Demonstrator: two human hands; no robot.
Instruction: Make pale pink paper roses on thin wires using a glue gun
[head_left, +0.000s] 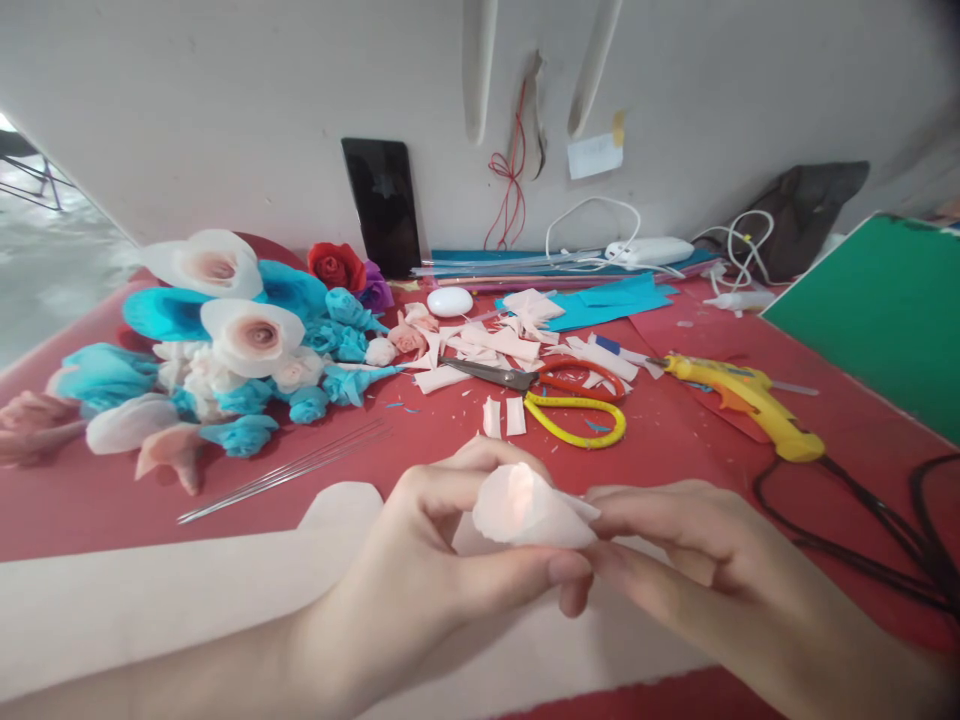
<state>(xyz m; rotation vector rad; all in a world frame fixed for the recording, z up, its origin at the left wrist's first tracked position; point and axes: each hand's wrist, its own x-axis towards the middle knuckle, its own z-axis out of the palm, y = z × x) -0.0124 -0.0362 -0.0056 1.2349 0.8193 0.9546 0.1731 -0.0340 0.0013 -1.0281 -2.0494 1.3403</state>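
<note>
A pale pink crepe paper flower [517, 508], small and wrapped into a cup, is held between both hands at the front of the red table. My left hand [457, 540] is closed around its near and left side, the thumb pressed along the lower edge. On the right, my right hand [675, 550] pinches a petal edge between thumb and fingers. Beneath the hands lies a large sheet of pale pink crepe paper [165, 610]. A rounded pale petal piece [341, 505] rests behind my left wrist. The flower's underside is hidden by the fingers.
Finished paper flowers [255, 335] pile up at the left, with thin wires [281, 475] before them. Scissors [574, 420] lie among paper scraps [495, 345]. A yellow glue gun [757, 400] with a black cord [870, 500] sits right. A phone [382, 205] leans against the wall.
</note>
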